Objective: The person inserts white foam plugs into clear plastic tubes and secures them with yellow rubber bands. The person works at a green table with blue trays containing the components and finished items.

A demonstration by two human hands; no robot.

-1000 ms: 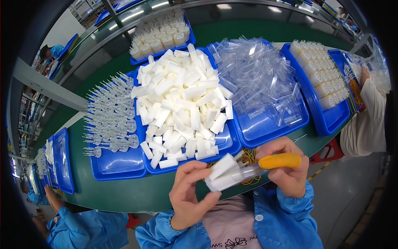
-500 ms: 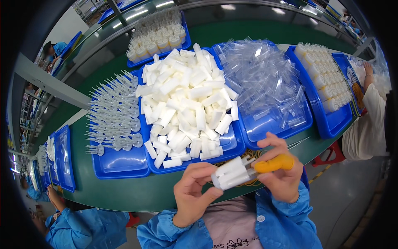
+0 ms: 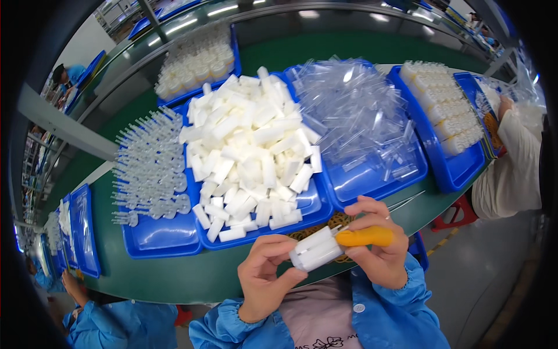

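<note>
Between my two hands is a bundle of white cylinders (image 3: pixel 317 250) with a clear round base, lying tilted in front of my chest. My left hand (image 3: pixel 258 279) pinches the clear base end between thumb and fingers. At the other end, my right hand (image 3: pixel 381 253) grips the bundle with its thumb and a forefinger in a yellow finger cot (image 3: pixel 367 237); its other fingers are bent above. Those fingers partly hide the bundle's right end. Just beyond the hands, a blue tray holds a heap of loose white cylinders (image 3: pixel 250 151).
Clear plastic tubes (image 3: pixel 354 110) fill a tray right of the heap. Stemmed clear parts (image 3: pixel 151 168) stand in a left tray. Finished-looking bundles (image 3: pixel 444 107) fill the right tray, others (image 3: pixel 195 67) the back-left. Yellowish rubber bands (image 3: pixel 340 221) lie behind my hands. Co-workers sit at both sides.
The whole view has shifted slightly. Both hands still hold the bundle; my right fingers now sit closer against its end, where white cylinder ends stuck out before.
</note>
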